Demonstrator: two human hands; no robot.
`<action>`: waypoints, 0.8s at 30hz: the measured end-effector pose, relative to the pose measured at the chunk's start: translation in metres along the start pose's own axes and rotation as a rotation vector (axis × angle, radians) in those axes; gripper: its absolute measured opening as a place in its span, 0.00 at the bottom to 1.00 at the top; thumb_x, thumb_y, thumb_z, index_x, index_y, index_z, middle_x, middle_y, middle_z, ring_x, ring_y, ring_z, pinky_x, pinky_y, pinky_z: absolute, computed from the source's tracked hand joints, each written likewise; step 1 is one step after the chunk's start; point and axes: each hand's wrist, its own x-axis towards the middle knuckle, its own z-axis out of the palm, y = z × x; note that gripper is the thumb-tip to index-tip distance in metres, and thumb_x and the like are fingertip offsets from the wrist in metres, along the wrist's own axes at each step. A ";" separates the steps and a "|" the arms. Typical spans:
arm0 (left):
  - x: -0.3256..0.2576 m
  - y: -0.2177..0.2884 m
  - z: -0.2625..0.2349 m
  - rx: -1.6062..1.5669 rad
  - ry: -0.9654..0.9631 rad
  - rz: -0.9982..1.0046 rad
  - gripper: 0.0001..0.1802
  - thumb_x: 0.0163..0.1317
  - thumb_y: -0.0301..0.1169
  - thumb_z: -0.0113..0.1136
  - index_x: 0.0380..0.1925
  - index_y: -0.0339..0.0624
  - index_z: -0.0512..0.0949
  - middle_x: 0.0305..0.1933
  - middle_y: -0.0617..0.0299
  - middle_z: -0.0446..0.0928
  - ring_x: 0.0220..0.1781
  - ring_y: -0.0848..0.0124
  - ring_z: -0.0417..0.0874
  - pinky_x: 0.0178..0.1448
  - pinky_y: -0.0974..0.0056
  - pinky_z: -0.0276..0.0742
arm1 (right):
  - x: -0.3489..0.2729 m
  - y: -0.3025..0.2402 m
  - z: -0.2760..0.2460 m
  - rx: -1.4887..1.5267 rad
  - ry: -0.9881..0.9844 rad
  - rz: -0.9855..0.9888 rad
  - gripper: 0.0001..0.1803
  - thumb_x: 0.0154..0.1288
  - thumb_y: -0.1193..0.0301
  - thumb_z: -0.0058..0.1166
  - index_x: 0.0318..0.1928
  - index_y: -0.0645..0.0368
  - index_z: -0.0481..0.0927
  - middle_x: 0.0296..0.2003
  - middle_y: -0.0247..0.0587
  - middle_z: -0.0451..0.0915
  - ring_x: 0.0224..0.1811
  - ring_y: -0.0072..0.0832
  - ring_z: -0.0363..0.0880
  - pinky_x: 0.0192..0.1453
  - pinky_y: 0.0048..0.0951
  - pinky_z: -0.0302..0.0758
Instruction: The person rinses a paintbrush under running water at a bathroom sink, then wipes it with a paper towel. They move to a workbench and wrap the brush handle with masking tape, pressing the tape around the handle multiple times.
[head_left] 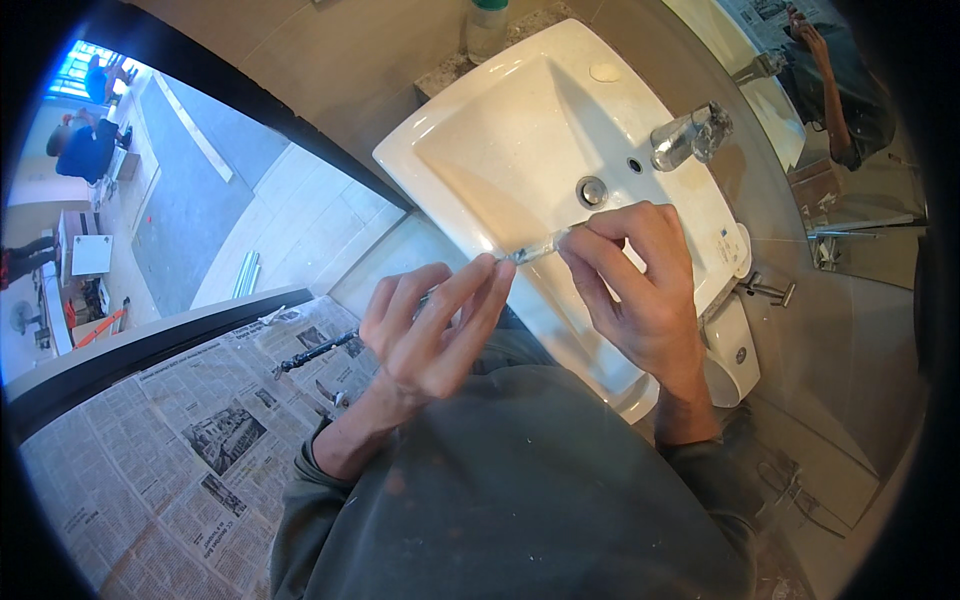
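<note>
A long, thin, silvery piece (pixel 540 248), its surface crinkled like film or tape, spans the gap between my two hands above the sink. My left hand (pixel 430 325) pinches it between thumb and fingertips. At the other end my right hand (pixel 635 285) has its fingers closed on it. A dark, slim, ridged length (pixel 318 352) sticks out behind my left hand, in line with the silvery piece; my hand hides whether they join. Below lies the white sink (pixel 470 165), with a metal drain plug (pixel 592 192) and a tap (pixel 692 136) that looks wrapped in clear film.
Newspaper sheets (pixel 190 470) cover a surface at the left. Beyond a dark frame, people (pixel 88 150) are in another room. A jar with a green lid (pixel 487 28) stands behind the sink. At the right are a mirror (pixel 870 235) and a small metal tap (pixel 770 290).
</note>
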 end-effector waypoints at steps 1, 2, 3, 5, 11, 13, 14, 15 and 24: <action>0.000 -0.001 0.002 0.002 0.016 0.008 0.22 0.45 0.18 0.70 0.44 0.44 0.89 0.41 0.63 0.84 0.31 0.71 0.79 0.30 0.68 0.68 | 0.003 -0.002 0.001 -0.020 -0.007 0.002 0.17 0.49 0.82 0.70 0.40 0.59 0.82 0.34 0.34 0.76 0.34 0.30 0.74 0.39 0.33 0.67; 0.002 -0.002 0.003 0.011 0.022 0.010 0.22 0.45 0.18 0.70 0.44 0.44 0.89 0.41 0.63 0.84 0.31 0.70 0.79 0.30 0.68 0.68 | 0.005 -0.002 0.003 -0.039 -0.014 0.003 0.18 0.48 0.84 0.70 0.40 0.59 0.81 0.34 0.35 0.77 0.34 0.31 0.75 0.38 0.33 0.69; 0.004 -0.003 0.004 0.020 0.028 0.011 0.21 0.45 0.18 0.70 0.43 0.44 0.89 0.41 0.62 0.84 0.31 0.70 0.79 0.30 0.68 0.68 | 0.005 0.001 0.005 -0.047 -0.013 -0.009 0.19 0.47 0.85 0.69 0.40 0.59 0.80 0.34 0.35 0.76 0.34 0.31 0.75 0.38 0.33 0.69; 0.006 -0.003 0.007 -0.004 0.041 -0.020 0.21 0.45 0.18 0.69 0.43 0.43 0.89 0.40 0.62 0.84 0.30 0.69 0.79 0.29 0.68 0.69 | 0.002 0.010 0.014 -0.071 -0.009 -0.030 0.21 0.45 0.87 0.67 0.41 0.59 0.78 0.33 0.36 0.75 0.34 0.32 0.74 0.37 0.34 0.68; 0.009 0.005 0.013 -0.147 -0.004 -0.200 0.21 0.48 0.17 0.68 0.44 0.42 0.87 0.36 0.62 0.82 0.29 0.69 0.80 0.28 0.66 0.73 | -0.015 0.029 0.040 -0.034 0.119 -0.063 0.20 0.44 0.82 0.64 0.41 0.57 0.80 0.34 0.35 0.70 0.34 0.32 0.70 0.41 0.35 0.67; 0.008 0.008 0.015 -0.201 -0.040 -0.273 0.20 0.49 0.17 0.68 0.45 0.42 0.87 0.35 0.62 0.82 0.29 0.69 0.81 0.28 0.66 0.74 | -0.019 0.033 0.045 -0.015 0.123 -0.063 0.21 0.42 0.83 0.63 0.41 0.56 0.80 0.34 0.36 0.69 0.35 0.33 0.69 0.41 0.35 0.66; 0.007 0.008 0.018 -0.219 -0.021 -0.305 0.20 0.50 0.17 0.68 0.45 0.42 0.87 0.35 0.62 0.83 0.29 0.69 0.81 0.28 0.65 0.75 | -0.021 0.034 0.047 -0.006 0.126 -0.064 0.21 0.42 0.83 0.63 0.41 0.56 0.80 0.35 0.36 0.68 0.35 0.34 0.69 0.41 0.36 0.66; 0.005 0.008 0.022 -0.236 -0.002 -0.337 0.19 0.50 0.17 0.68 0.45 0.41 0.87 0.35 0.62 0.83 0.29 0.69 0.81 0.28 0.65 0.75 | -0.022 0.036 0.048 -0.006 0.122 -0.064 0.21 0.41 0.83 0.63 0.41 0.56 0.79 0.35 0.37 0.68 0.36 0.35 0.69 0.40 0.36 0.66; 0.014 0.006 0.022 -0.654 -0.267 -0.874 0.07 0.65 0.24 0.66 0.43 0.36 0.85 0.28 0.58 0.81 0.22 0.76 0.77 0.26 0.69 0.71 | -0.032 0.049 0.054 0.230 0.089 0.037 0.22 0.42 0.90 0.59 0.41 0.58 0.77 0.37 0.42 0.66 0.39 0.39 0.68 0.42 0.38 0.67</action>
